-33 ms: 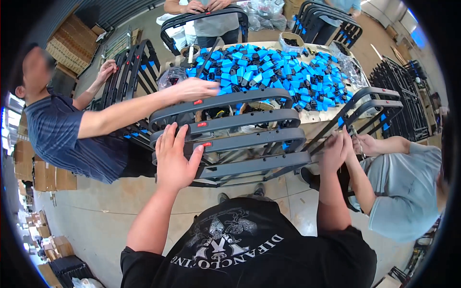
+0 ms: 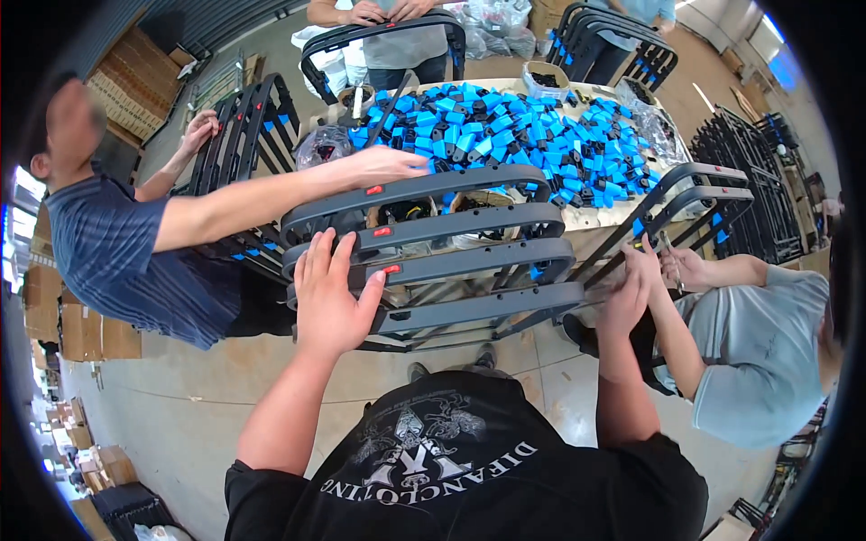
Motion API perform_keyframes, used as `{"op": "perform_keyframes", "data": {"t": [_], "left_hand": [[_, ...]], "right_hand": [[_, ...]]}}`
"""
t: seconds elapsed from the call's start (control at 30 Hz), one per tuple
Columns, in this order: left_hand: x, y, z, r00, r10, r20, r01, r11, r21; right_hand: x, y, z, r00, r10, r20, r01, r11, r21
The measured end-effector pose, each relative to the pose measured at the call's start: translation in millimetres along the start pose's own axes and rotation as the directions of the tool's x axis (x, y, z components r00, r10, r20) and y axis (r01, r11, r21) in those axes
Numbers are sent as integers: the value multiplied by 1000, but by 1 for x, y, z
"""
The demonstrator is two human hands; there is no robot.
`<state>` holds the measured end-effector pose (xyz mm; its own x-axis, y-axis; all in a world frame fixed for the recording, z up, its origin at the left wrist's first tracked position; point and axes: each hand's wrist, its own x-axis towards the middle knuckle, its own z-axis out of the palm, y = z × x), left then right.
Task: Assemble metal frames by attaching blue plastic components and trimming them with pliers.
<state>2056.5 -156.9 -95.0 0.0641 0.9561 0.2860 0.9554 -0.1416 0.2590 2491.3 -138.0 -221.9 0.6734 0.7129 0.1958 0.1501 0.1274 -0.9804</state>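
Observation:
Before me stands a row of several dark grey tubular frames [image 2: 478, 302] with rounded corners, red buttons and small holes. My left hand [image 2: 332, 293] lies flat and spread on their left part, thumb beside a red button [image 2: 391, 270]; it is open and grips nothing. My right hand [image 2: 622, 307] is just off the frames' right end, its fingers bent together; whatever they hold, if anything, does not show. Close by it a co-worker's hand [image 2: 642, 264] touches another dark frame [image 2: 699, 194] with blue parts.
Behind the frames a table [image 2: 603, 219] bears a large pile of blue and black plastic parts [image 2: 505, 131] and tubs of small black pieces [image 2: 546, 79]. At left, a co-worker's arm [image 2: 271, 194] reaches across the frames to the pile. More frames [image 2: 248, 126] stand around the table.
The left co-worker's hand has shifted a little to the right over the pile. My right hand has moved slightly down, away from the right co-worker's hand. My left hand stays put.

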Motion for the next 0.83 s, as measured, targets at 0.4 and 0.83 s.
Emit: {"op": "perform_keyframes", "data": {"t": [0.4,0.83], "left_hand": [[-5,-11,0,996,-1,89,-2,999,33],[3,-3,2,997,16,78,-15,1000,-20]], "right_hand": [[-133,50,141,769,84,633,351,773,-529],[-81,199,189,785,-64,617,450,743,-496]]}}
